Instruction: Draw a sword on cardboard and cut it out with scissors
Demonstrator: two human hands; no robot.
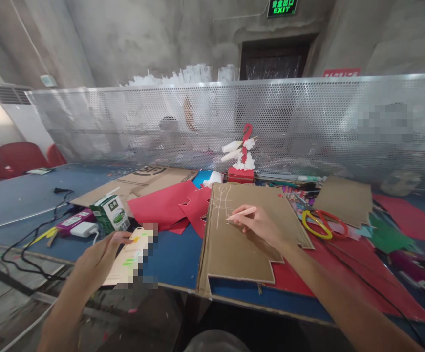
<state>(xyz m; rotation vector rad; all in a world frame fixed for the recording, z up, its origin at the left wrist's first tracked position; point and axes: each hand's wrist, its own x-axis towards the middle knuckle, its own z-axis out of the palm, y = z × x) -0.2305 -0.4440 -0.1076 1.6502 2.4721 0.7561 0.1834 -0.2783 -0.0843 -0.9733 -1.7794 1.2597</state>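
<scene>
My right hand (255,226) is closed around a pale, slim pen (242,214), its tip down on a brown piece of cardboard (230,252). White outlines drawn on that cardboard show just above and left of the tip. At the left, my left hand (97,261) grips a phone (126,259) by its left side near the table's front edge. Its lit screen shows yellow and green patches, and its right part is blurred out. Behind the phone stands a green and white drink carton (112,213) with a straw.
Red paper sheets (163,205) lie between the carton and the cardboard. Yellow- and red-handled scissors (317,225) rest at the right on more paper. A red and white paper model (245,154) stands before a perforated metal screen (124,117). Black cables (25,249) trail off the left side.
</scene>
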